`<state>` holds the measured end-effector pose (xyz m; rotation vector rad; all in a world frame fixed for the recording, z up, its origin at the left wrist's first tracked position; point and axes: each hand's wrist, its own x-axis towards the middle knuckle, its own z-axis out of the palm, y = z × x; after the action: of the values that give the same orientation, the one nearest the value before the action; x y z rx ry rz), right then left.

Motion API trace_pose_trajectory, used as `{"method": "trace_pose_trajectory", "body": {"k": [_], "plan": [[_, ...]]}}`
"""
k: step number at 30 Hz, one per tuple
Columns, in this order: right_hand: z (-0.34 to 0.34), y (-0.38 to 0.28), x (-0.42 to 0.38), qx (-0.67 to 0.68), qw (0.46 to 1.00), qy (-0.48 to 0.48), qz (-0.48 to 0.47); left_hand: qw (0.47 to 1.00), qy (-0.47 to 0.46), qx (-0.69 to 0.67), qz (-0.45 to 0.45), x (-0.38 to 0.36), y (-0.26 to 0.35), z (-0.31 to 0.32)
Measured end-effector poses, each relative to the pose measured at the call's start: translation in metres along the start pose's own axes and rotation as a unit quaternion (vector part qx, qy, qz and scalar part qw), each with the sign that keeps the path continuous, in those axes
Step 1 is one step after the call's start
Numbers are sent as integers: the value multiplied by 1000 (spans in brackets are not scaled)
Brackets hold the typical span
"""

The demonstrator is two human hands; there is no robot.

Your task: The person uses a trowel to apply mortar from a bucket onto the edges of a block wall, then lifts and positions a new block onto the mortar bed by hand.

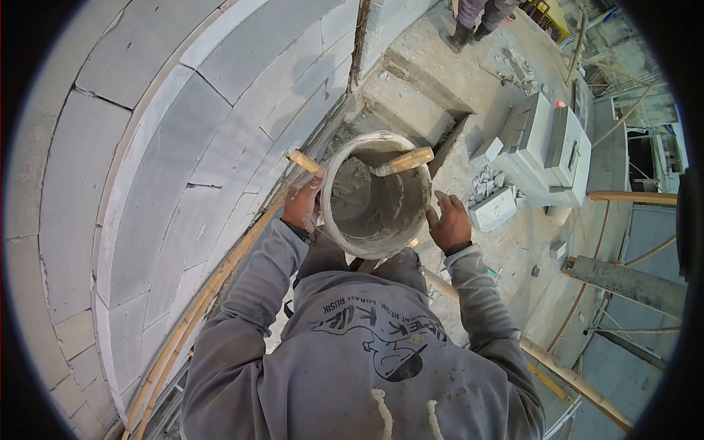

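Between my hands is a round bucket [331, 220], its walls coated in grey mortar. Wet mortar [352, 187] lies inside. A trowel [405, 161] rests across the far right rim, its wooden handle pointing outward and its blade end inside the bucket. My left hand [302, 204] is closed at the left side of the bucket; a second wooden handle [304, 161] sticks out above its fingers, and the rest of that tool is hidden. At the right rim, my right hand [449, 224] has its fingers apart and slightly bent, thumb close to the bucket.
A wall of large pale blocks [161, 183] rises along my left, with wooden poles [198, 308] beside it. Ahead are stacked white blocks [539, 147] and rubble [485, 183]. Another person's boots [460, 35] stand at the top. A pole [576, 381] slants past my right.
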<state>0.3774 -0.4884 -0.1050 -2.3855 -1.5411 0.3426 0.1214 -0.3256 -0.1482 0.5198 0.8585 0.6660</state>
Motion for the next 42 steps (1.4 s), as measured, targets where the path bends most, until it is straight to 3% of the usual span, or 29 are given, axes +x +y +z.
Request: {"method": "trace_pose_trajectory", "body": {"k": [2, 3, 5, 6, 9, 10, 11, 12, 14, 16, 18, 19, 21, 22, 23, 24, 25, 26, 30, 34, 36, 42], "plan": [[-14, -52, 37, -46, 990, 47, -122, 998, -33, 24, 49, -6, 39, 8], [-11, -71, 55, -43, 990, 52, -127, 997, -41, 43, 41, 1, 46, -8], [3, -98, 88, -135, 933, 112, -315, 997, -44, 42, 48, -7, 72, -7], [14, -104, 102, -130, 930, 113, -324, 997, -48, 42, 45, -12, 81, -9], [42, -126, 128, -268, 912, -126, -283, 996, -18, 38, 77, -23, 93, -19], [41, -133, 130, -268, 908, -127, -296, 996, 1, 36, 83, -26, 95, -20], [38, -136, 133, -265, 892, -226, -287, 995, 45, 37, 82, -24, 94, -27], [37, -141, 138, -264, 865, -321, -281, 995, 34, 15, 87, -22, 92, -37], [42, -134, 137, -153, 898, -337, -237, 983, 113, -22, 146, -7, 74, -63], [29, -132, 137, -135, 914, -298, -240, 969, 149, -61, 189, -9, 64, -86], [5, -128, 142, -98, 918, -272, -272, 962, 218, -112, 118, -20, 71, -86], [-5, -125, 141, -102, 914, -274, -280, 954, 251, -89, 137, -16, 65, -97], [-18, -117, 142, -41, 939, -169, -298, 940, 266, -137, 163, -14, 60, -99], [-16, -113, 146, -42, 937, -174, -300, 926, 277, -177, 185, -16, 61, -96], [-9, -104, 149, 12, 944, -214, -252, 918, 329, -173, 135, -16, 61, -99], [-5, -92, 148, 64, 947, -247, -195, 922, 324, -171, 127, -14, 58, -104], [0, -87, 149, 31, 937, -298, -177, 925, 301, -189, 135, -9, 54, -108], [11, -77, 149, 28, 936, -287, -201, 927, 276, -209, 143, 2, 50, -108], [21, -69, 152, 12, 969, -224, -102, 936, 235, -215, 151, 3, 78, -61], [13, -51, 161, 63, 976, -182, -100, 944, 204, -197, 169, 11, 85, -45], [10, -42, 171, 48, 973, -137, -180, 955, 174, -192, 146, 16, 92, -48], [35, -1, 186, -13, 968, -103, -230, 945, 177, -220, 165, 3, 110, -23]]}}
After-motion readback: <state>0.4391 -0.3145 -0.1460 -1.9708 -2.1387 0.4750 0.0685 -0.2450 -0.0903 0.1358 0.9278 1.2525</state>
